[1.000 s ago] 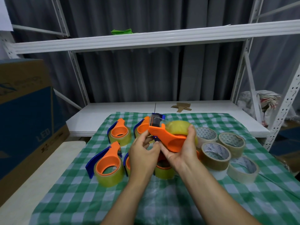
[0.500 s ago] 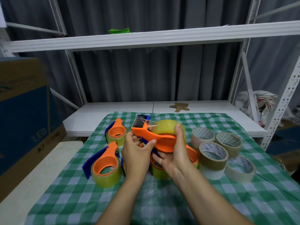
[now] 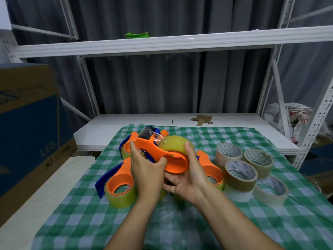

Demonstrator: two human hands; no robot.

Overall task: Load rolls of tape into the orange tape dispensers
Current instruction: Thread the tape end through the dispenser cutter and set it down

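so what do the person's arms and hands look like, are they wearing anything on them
Both are bare. The left hand and right hand wear no gloves, and no rings show on the visible fingers. The left arm and right arm are uncovered down to the picture's edge: no sleeve, watch or bracelet in view. The nails that show look short and unpainted.

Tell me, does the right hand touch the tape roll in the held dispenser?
Touching. In the head view, the right hand rests its thumb on the tape roll.
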